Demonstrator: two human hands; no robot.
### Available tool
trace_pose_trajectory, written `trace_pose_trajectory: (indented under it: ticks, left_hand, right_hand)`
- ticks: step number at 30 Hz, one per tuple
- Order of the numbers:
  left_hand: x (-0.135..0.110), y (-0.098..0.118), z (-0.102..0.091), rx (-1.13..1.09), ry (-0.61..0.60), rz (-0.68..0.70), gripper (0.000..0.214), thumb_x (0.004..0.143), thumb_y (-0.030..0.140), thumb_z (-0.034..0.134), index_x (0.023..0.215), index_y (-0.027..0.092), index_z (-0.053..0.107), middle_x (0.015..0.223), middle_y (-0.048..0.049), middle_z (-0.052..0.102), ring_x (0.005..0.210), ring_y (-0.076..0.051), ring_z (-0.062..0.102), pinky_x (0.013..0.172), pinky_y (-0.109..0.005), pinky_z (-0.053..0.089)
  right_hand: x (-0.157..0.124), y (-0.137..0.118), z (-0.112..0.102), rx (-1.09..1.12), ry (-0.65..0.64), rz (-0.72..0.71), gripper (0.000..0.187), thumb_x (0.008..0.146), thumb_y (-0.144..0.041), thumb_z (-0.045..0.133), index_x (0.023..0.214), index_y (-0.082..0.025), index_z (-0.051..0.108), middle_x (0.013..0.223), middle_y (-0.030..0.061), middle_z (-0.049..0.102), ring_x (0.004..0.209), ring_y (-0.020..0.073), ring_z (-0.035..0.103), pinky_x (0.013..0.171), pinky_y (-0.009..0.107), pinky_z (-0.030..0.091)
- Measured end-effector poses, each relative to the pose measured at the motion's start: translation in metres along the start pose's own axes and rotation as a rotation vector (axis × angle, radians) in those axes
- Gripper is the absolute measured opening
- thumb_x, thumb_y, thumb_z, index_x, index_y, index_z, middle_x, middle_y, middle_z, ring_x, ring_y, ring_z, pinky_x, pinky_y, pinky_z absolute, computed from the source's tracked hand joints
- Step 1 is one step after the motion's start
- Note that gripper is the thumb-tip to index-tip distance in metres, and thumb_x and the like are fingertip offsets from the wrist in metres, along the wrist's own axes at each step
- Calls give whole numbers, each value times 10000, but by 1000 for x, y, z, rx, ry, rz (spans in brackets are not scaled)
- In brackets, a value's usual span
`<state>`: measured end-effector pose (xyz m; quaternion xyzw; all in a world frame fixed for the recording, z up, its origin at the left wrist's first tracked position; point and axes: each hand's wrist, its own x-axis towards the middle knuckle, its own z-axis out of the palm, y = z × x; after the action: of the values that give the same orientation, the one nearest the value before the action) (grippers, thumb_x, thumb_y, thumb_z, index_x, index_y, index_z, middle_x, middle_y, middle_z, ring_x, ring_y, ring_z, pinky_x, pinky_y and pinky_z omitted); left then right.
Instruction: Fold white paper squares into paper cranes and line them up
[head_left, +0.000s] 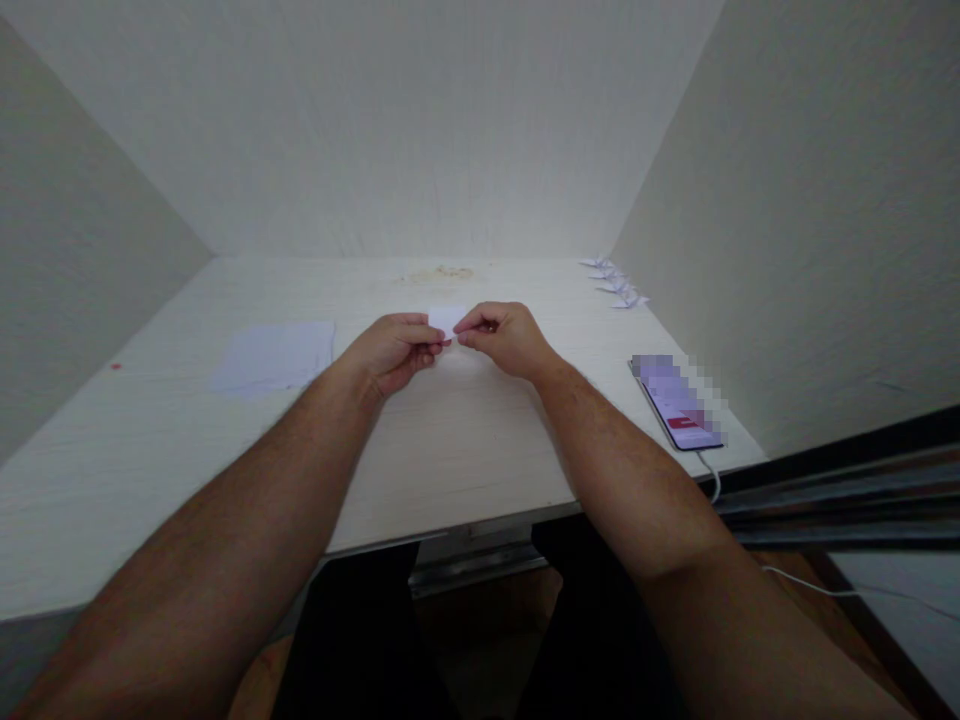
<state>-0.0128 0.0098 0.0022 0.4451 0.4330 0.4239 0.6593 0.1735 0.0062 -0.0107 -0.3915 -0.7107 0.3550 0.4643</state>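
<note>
A small piece of white folded paper (445,318) is held up between my two hands, above the middle of the table. My left hand (403,350) pinches its left side, thumb in front and the other fingers curled behind. With thumb and forefinger together, my right hand (504,337) grips the paper's lower right edge. The folds on its far side are hidden from me.
White sheets of paper (277,355) lie on the white table (442,460) at the left. Several folded paper cranes (619,285) line the right back edge. A phone (679,405) with a white cable (712,475) lies at the right. Walls enclose three sides.
</note>
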Motion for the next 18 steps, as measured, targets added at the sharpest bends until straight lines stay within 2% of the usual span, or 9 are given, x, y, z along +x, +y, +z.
trace_pose_trajectory:
  ticks: [4, 7, 15, 18]
  left_hand:
    - [-1, 0, 2, 32, -4, 8, 125, 608, 36, 740, 652, 123, 662, 622, -57, 661, 516, -85, 560, 487, -190, 398]
    - [-1, -1, 2, 55, -9, 19, 150, 606, 45, 750, 608, 140, 633, 616, -63, 666, 511, -90, 549, 496, -211, 390]
    - [2, -6, 1, 155, -40, 61, 148, 592, 69, 741, 544, 147, 625, 656, -115, 700, 533, -128, 576, 506, -251, 385]
    - [0, -5, 4, 188, -42, 48, 149, 585, 53, 734, 543, 152, 631, 620, -94, 684, 532, -137, 587, 498, -243, 390]
  right_hand:
    - [-2, -2, -2, -8, 36, 10, 123, 737, -220, 699, 851, -178, 720, 687, -27, 636, 639, 99, 528, 632, 252, 438]
    - [-1, 0, -4, 15, 18, 24, 103, 758, -238, 685, 840, -184, 714, 638, -35, 612, 609, 98, 525, 603, 252, 430]
    - [-1, 1, -11, 50, -71, 113, 105, 784, -268, 714, 846, -189, 682, 708, -7, 687, 648, 107, 619, 633, 256, 514]
    - [-1, 1, -12, 84, -99, 144, 123, 804, -281, 713, 803, -176, 648, 744, 18, 719, 667, 116, 657, 632, 256, 537]
